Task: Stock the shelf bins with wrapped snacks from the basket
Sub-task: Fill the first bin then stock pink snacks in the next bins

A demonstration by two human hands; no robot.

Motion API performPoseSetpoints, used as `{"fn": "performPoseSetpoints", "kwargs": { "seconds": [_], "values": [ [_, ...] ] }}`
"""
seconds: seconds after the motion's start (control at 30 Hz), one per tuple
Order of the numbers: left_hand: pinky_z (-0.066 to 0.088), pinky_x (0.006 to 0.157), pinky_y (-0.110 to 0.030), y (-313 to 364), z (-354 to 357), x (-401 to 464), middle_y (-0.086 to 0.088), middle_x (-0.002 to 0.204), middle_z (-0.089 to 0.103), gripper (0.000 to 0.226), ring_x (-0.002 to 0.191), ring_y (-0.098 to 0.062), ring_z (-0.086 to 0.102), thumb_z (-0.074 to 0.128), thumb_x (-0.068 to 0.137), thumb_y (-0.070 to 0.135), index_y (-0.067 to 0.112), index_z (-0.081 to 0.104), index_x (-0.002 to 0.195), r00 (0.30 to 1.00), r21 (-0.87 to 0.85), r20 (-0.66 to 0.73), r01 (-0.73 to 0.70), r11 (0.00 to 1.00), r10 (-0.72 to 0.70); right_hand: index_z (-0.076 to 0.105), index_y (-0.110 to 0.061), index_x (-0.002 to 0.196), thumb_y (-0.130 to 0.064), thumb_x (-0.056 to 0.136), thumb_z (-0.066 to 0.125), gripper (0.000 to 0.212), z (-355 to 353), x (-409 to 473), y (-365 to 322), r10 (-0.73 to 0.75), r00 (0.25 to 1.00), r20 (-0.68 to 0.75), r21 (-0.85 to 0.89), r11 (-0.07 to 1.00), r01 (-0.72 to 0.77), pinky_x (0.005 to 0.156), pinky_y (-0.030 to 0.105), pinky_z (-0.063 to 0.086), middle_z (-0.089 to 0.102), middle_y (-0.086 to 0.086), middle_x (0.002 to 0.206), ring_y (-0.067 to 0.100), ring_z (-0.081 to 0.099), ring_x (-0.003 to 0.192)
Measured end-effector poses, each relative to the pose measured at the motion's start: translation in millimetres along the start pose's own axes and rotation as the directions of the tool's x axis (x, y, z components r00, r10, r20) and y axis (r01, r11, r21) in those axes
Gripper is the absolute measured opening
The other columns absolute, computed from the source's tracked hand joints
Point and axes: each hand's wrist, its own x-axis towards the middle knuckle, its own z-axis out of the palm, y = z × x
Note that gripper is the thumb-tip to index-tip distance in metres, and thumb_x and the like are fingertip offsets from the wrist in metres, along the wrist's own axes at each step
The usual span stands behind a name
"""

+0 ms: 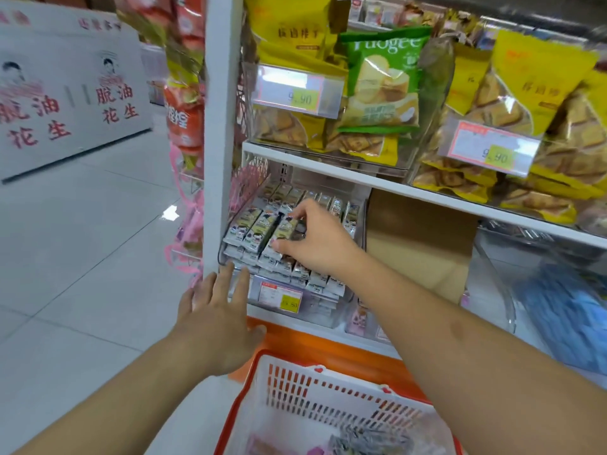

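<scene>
In the clear shelf bin (328, 310), my right hand (315, 241) pinches a wrapped snack (282, 234) atop the rows; my left hand (216, 320), fingers straight, touches the bin's front; the basket (328, 395) sits below.

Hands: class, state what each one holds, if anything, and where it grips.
The right hand pinches a wrapped snack bar by its two ends, atop the clear bin's stack. The left hand holds nothing.
</scene>
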Motion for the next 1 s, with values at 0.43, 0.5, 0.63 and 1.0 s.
{"fn": "performPoseSetpoints", "kwargs": {
  "seconds": [0.43,0.5,0.63,1.0],
  "values": [
    [0.002,0.129,-0.052,5.6,0.6,6.8,-0.002,0.171,-0.021,0.088,0.159,-0.029,-0.009,0.028,0.099,0.072,0.030,-0.014,0.163,0.999,-0.099,-0.047,0.017,0.995,-0.022,0.047,-0.020,0.136,-0.053,0.099,0.064,0.052,17.4,-1.9,5.4,-0.057,0.997,0.051,-0.057,0.997,0.060,0.108,0.037,0.034,0.042,-0.002,0.142,0.024,0.032,0.137],
    [0.006,0.128,-0.052,6.5,-1.0,5.5,0.000,0.172,-0.016,0.085,0.160,-0.029,-0.004,0.030,0.099,0.072,0.031,-0.007,0.164,0.997,-0.135,-0.073,-0.002,0.991,-0.008,0.045,-0.019,0.144,-0.051,0.100,0.064,0.058,13.5,-9.2,6.4,-0.056,0.998,0.030,-0.039,0.998,0.057,0.111,0.035,0.030,0.040,-0.001,0.152,0.023,0.029,0.143],
    [0.026,0.123,-0.047,15.3,-6.3,-6.9,0.001,0.168,0.010,0.075,0.154,-0.028,0.020,0.044,0.100,0.063,0.029,0.020,0.161,0.976,-0.234,-0.199,-0.134,0.963,0.088,0.038,-0.020,0.153,-0.040,0.100,0.067,0.064,3.1,-44.7,8.2,-0.087,0.995,-0.041,0.032,0.996,0.088,0.120,0.033,0.028,0.040,0.000,0.157,0.018,0.030,0.147],
    [0.043,0.106,-0.036,37.4,73.4,-24.7,-0.013,0.143,0.053,0.050,0.133,-0.030,0.052,0.054,0.102,0.041,0.014,0.050,0.144,0.992,-0.367,0.035,-0.100,0.925,0.122,0.055,-0.025,0.108,-0.027,0.101,0.066,0.013,60.0,-192.4,82.2,-0.025,0.994,0.105,0.183,0.983,0.006,0.075,0.015,0.038,0.056,-0.011,0.107,-0.003,0.053,0.094]
  ]
}}
